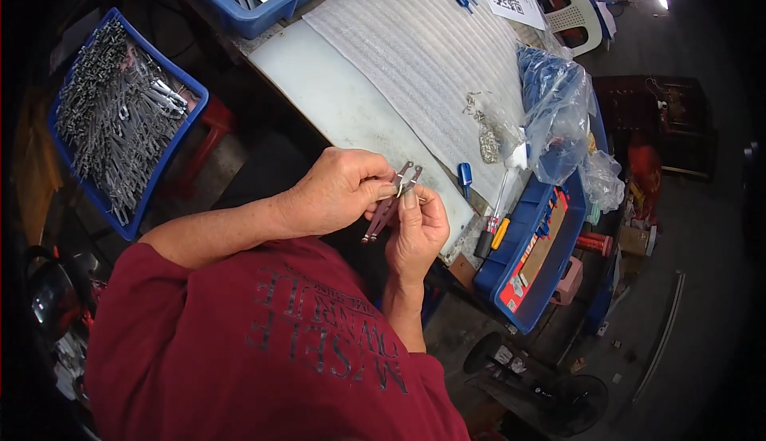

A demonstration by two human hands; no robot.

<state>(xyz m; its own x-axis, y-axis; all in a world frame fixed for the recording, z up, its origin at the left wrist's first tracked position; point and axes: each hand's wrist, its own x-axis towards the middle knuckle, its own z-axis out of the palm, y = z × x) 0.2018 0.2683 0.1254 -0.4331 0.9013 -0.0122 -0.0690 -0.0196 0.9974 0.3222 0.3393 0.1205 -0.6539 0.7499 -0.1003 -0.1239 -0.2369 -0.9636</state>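
Close in front of my body, both hands meet over a pair of slim, shiny metal strips [383,219] that lie nearly side by side. Their ends have small holes, and the polished faces look dark red. My left hand [339,190] is closed, its thumb and forefinger pinching the strips near the upper end. My right hand [416,235] grips the same pair from the other side, thumb on top and fingers curled. Whatever small part may sit between the fingertips is hidden. Beyond my hands is a whitish board [319,82] at the table's edge.
Left, a blue crate [199,90] holds many thin metal pieces; another blue bin [255,17] of strips stands at the back. Foam sheeting [383,34] covers the table. Small metal fasteners [489,142], a blue-handled piece [465,175], a screwdriver [485,240] and a blue tray [527,323] lie right.
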